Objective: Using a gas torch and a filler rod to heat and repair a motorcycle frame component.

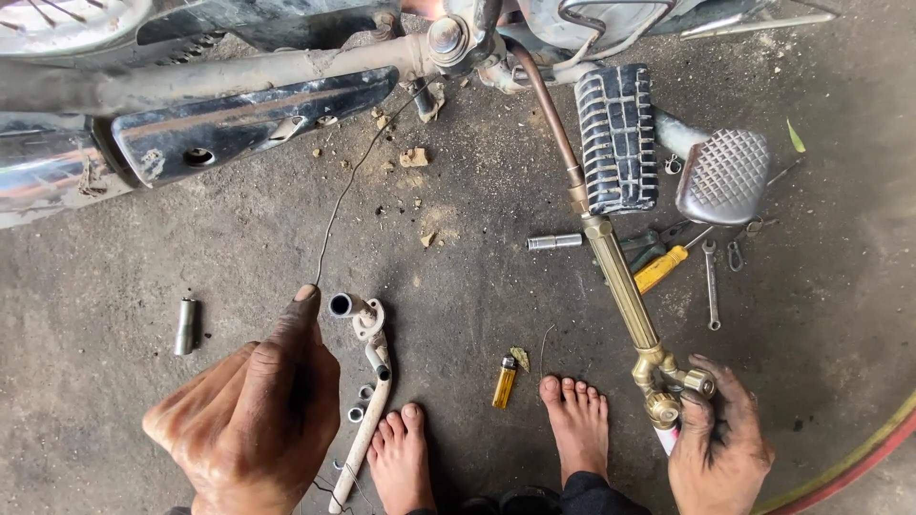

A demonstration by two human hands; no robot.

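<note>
My left hand pinches the lower end of a thin wire that rises toward the motorcycle's underside. Just right of that hand a pale metal lever with a tubular end lies on the concrete. My right hand grips the valve end of a long brass torch, its copper tip pointing up under the motorcycle. My bare feet stand between the hands.
Motorcycle exhaust, ribbed footrest and brake pedal fill the top. On the floor lie a yellow lighter, a socket, a small cylinder, a yellow-handled tool, a wrench. Hoses run at bottom right.
</note>
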